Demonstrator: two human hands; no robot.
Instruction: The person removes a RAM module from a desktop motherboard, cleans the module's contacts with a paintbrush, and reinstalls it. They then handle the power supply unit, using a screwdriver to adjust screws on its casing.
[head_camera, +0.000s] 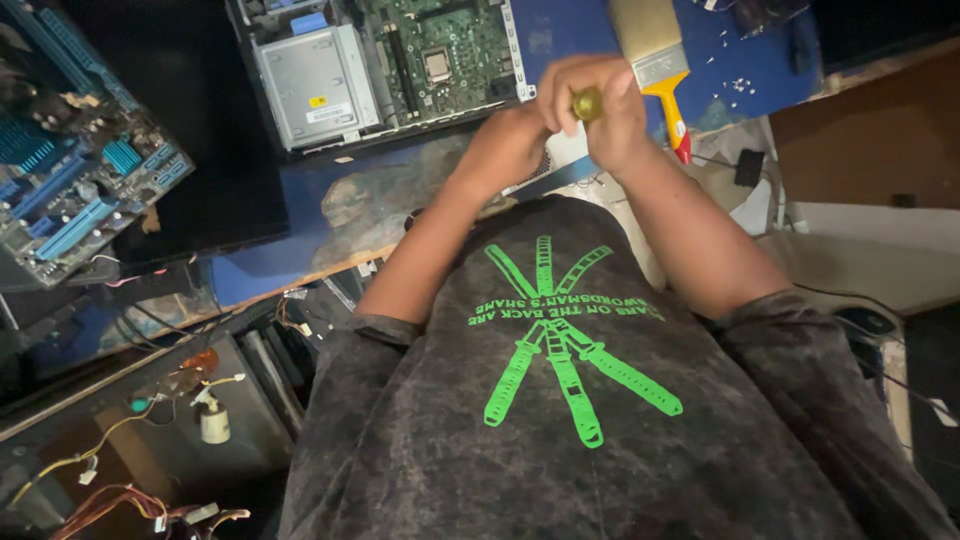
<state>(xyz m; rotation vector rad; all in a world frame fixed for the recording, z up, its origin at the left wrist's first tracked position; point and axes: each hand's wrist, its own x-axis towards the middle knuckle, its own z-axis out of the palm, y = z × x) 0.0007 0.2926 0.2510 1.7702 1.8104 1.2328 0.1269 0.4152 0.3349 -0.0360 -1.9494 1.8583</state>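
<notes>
Both my hands meet above the blue bench top, close to my chest. My right hand (605, 105) is closed around a screwdriver with a yellow-green handle (587, 103), whose end shows between the fingers. My left hand (508, 145) is curled beside it and seems to steady a flat grey part (560, 178) under the hands; its grip is hidden. Just beyond the hands lies an open computer case (318, 85) with a green motherboard (440, 50) inside.
A wide paintbrush with a yellow and red handle (655, 60) lies right of the case, with small screws (738, 86) scattered on the blue mat. A blue motherboard (75, 170) rests at the left. Loose cables and a white plug (213, 422) sit on the lower shelf.
</notes>
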